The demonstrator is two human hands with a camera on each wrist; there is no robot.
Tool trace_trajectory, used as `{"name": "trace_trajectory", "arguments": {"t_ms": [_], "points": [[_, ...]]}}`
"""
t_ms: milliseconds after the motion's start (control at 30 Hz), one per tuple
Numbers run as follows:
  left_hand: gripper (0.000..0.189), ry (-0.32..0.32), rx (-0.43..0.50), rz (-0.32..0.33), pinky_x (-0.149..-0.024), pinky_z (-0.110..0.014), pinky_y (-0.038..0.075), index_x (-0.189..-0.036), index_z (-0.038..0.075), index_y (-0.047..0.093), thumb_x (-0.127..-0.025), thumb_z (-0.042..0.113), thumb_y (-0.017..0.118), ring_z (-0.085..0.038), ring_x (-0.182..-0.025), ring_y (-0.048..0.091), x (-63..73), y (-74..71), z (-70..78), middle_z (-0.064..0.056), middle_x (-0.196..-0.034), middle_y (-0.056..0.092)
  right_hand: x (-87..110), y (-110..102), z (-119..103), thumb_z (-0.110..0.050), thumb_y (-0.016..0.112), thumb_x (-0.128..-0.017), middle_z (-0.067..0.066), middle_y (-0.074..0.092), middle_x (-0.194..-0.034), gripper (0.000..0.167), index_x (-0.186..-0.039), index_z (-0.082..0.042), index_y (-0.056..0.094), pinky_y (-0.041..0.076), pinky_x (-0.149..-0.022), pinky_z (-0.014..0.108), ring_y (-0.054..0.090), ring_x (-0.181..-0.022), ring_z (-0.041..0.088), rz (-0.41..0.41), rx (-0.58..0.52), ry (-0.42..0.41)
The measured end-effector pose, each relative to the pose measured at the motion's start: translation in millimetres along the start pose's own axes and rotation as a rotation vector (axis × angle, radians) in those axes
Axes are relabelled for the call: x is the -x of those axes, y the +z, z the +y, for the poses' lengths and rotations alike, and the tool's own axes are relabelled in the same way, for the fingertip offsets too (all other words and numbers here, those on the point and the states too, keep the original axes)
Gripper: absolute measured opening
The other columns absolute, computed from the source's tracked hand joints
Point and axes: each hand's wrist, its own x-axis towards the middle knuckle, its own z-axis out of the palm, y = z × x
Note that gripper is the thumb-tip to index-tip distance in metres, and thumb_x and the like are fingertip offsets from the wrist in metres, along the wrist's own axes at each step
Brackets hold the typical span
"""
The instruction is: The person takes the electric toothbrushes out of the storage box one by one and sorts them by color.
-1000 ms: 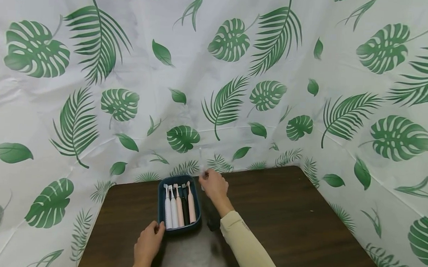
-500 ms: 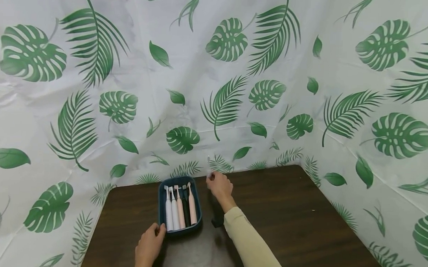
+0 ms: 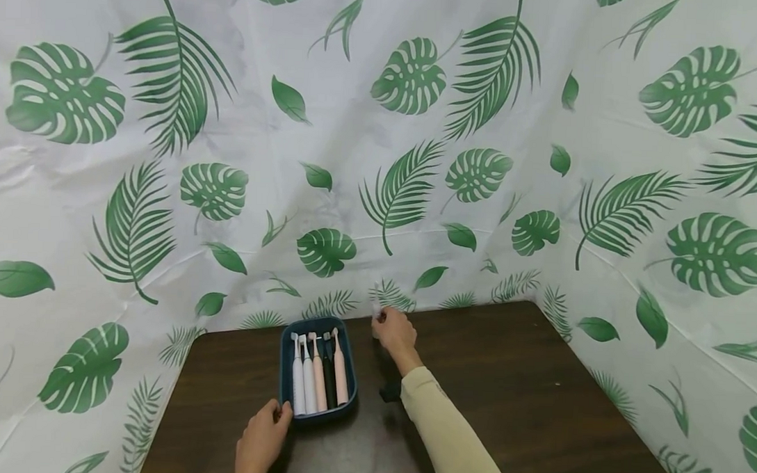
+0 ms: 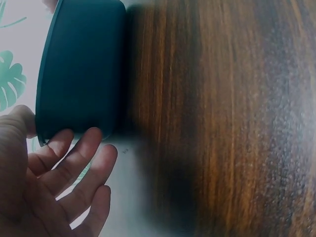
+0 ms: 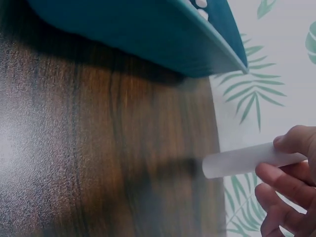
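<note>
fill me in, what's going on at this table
Someone is handling toothbrushes at a dark wooden table. Their left hand grips the near left corner of a blue bin, where five toothbrushes lie side by side: two white, two pink and one black. Their right hand pinches a white stick, probably another toothbrush, upright outside the bin, to its right near the table's far edge. Whether its lower end touches the table is hard to tell.

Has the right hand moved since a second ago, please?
Yes, slightly: judged against the table in the head view, the right hand shifted right, away from the bin.
</note>
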Motion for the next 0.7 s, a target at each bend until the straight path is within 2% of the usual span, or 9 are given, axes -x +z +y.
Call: {"name": "trace_trajectory", "arguments": {"t_ms": [100, 233, 433, 700], "points": [[0.034, 0.002, 0.002, 0.000, -0.062, -0.038, 0.035, -0.089, 0.014, 0.059, -0.107, 0.042, 0.052, -0.021, -0.070, 0.053, -1.2, 0.9, -1.1, -0.003, -0.078, 0.055, 0.6, 1, 4, -0.033, 0.072, -0.101, 0.002, 0.077, -0.100, 0.012, -0.101, -0.021, 0.075, 0.054, -0.077, 0.052, 0.069, -0.083, 0.026, -0.002, -0.017, -0.001], [0.035, 0.012, 0.009, 0.008, -0.062, -0.038, 0.035, -0.089, 0.015, 0.059, -0.108, 0.044, 0.051, -0.022, -0.070, 0.053, -2.8, 0.0, -2.5, -0.003, -0.077, 0.055, 1.2, 2, 6, -0.033, 0.072, -0.101, 0.005, 0.078, -0.103, 0.015, -0.104, -0.019, 0.075, 0.055, -0.075, 0.052, 0.069, -0.082, 0.027, 0.000, -0.038, -0.012], [0.036, 0.031, 0.005, 0.012, -0.063, -0.039, 0.034, -0.089, 0.015, 0.059, -0.108, 0.044, 0.051, -0.022, -0.071, 0.054, -3.7, -2.9, -3.4, -0.003, -0.078, 0.055, 2.6, 4, 4, -0.032, 0.070, -0.100, 0.007, 0.078, -0.107, 0.018, -0.110, -0.017, 0.073, 0.056, -0.079, 0.055, 0.072, -0.088, 0.031, -0.012, -0.067, -0.005], [0.037, 0.020, 0.010, -0.022, -0.064, -0.039, 0.035, -0.090, 0.015, 0.058, -0.108, 0.046, 0.051, -0.022, -0.070, 0.052, -4.7, -2.0, -5.6, -0.004, -0.079, 0.055, 2.8, 11, 6, -0.033, 0.070, -0.099, 0.011, 0.076, -0.110, 0.024, -0.113, -0.014, 0.069, 0.057, -0.079, 0.056, 0.073, -0.093, 0.034, -0.025, -0.064, 0.011]]}}
